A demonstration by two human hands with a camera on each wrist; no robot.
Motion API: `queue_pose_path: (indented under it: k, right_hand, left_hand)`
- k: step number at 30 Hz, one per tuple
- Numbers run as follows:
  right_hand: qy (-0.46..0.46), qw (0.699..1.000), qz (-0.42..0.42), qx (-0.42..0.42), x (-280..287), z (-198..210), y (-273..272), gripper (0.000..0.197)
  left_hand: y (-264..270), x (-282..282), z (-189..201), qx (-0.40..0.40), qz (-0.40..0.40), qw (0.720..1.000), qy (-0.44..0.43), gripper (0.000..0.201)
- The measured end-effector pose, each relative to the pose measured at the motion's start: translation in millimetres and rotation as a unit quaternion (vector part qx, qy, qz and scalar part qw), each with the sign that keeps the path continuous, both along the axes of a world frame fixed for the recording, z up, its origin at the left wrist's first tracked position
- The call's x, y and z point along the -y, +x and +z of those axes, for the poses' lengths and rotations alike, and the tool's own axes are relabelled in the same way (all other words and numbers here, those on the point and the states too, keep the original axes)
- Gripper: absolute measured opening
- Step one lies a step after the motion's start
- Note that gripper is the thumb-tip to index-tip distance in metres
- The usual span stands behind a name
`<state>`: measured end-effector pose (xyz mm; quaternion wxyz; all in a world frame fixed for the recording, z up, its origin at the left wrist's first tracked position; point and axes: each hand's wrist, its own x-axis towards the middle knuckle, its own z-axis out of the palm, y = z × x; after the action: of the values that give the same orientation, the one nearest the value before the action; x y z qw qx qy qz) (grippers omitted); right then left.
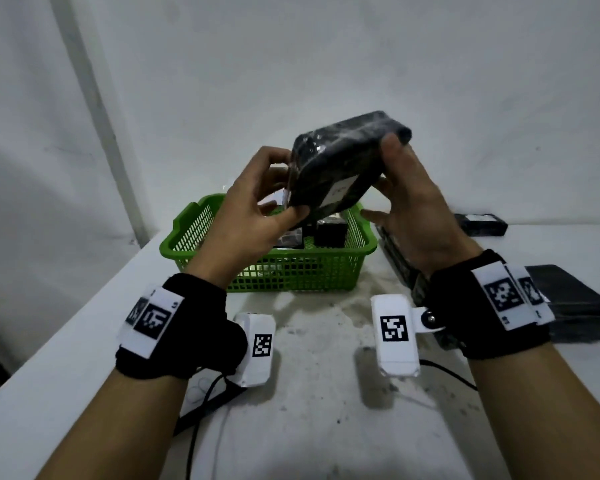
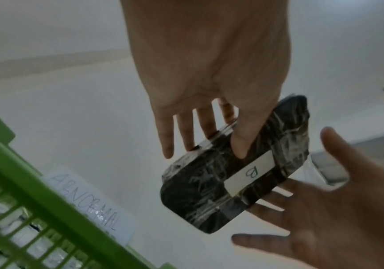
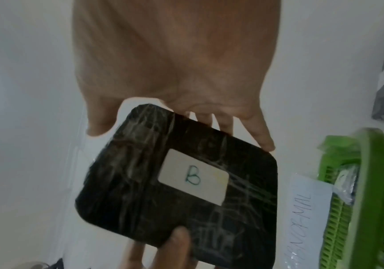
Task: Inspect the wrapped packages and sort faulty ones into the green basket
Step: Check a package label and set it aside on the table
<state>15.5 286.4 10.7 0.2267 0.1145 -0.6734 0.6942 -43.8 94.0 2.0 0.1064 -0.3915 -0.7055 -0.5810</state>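
Black rectangular package with rounded corners, wrapped in clear plastic film (image 1: 340,164), is being held up in the air over the green plastic mesh basket (image 1: 291,271), tilted, between both hands. White label (image 3: 193,177) on its flat face is reading "B" in green handwriting; same label is showing in the left wrist view (image 2: 250,173).

Left hand (image 1: 246,216) is gripping the package's lower left corner: thumb is pressing the labelled face near the label, fingers are wrapping round the other side. Right hand (image 1: 413,209) is holding the upper right end, thumb lying over the top edge, fingers spread behind the package. So both hands are clamped on the one package, on opposite ends of it.

White paper sign (image 3: 306,214) is lying beside the basket's rim, handwriting reading "ABNORMAL"; also legible in the left wrist view (image 2: 89,205). Basket is sitting on the white table (image 1: 309,393) below the package and is already holding several dark film-wrapped packages (image 1: 329,233).

More black packages are lying on the table right of the basket: one flat at the far right (image 1: 482,225), one large near the right wrist (image 1: 579,306), well apart from the held one.

Both wrists are wearing black straps with white square-code tags (image 1: 394,329); codes not readable. Black cable (image 1: 201,403) is running across the table under the left wrist.
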Motion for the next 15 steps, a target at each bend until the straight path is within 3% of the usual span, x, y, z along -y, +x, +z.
queue_pose_path:
  k: [3, 9, 15]
  right_hand:
    - [-0.011, 1.0, -0.004, -0.011, -1, 5, 1, 0.042]
    - [-0.027, 0.993, -0.071, -0.085, 13, 5, 1, 0.014]
    - [0.014, 0.993, -0.095, -0.075, 6, 10, 9, 0.028]
  left_hand:
    - [-2, -2, -3, -0.039, 0.008, 0.999, 0.008, 0.039]
    - [-5, -3, -10, -0.037, 0.0, 0.999, -0.009, 0.053]
    - [1, -6, -7, -0.019, -0.01, 1.0, 0.005, 0.042]
